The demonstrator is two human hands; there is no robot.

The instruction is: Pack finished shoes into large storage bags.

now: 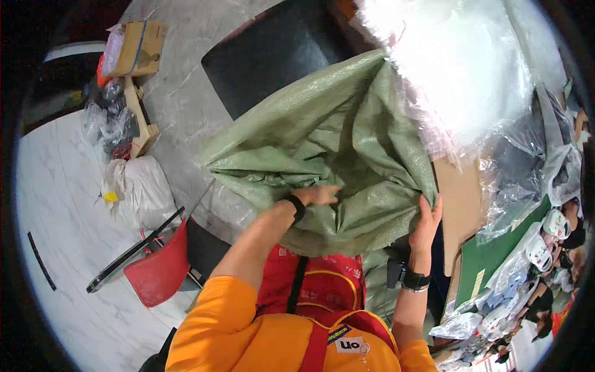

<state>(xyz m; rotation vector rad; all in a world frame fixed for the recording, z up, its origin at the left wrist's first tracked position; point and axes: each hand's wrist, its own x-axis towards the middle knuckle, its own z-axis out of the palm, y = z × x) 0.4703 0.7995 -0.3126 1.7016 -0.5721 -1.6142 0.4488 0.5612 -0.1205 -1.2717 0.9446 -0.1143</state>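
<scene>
A large green woven sack (291,149) stands in front of me with its mouth spread wide and its inside full of folds. My left hand (319,195), with a black band on the wrist, reaches over the near rim into the sack. Its fingers stretch to the right against the creased cloth, and part of the hand is hard to make out. At the sack's right rim, my right hand (426,220) grips the edge with the thumb up. A dark watch sits on that wrist. Whatever lies deeper in the sack is hidden by folds.
Clear plastic wrapping (465,68) is heaped at the far right, beside cardboard (458,211) and a green board (502,254). Bagged shoes (539,251) lie at the right. A black panel (273,56) is beyond the sack. Left are a red chair (161,266), a white bag (145,192) and a carton (142,46).
</scene>
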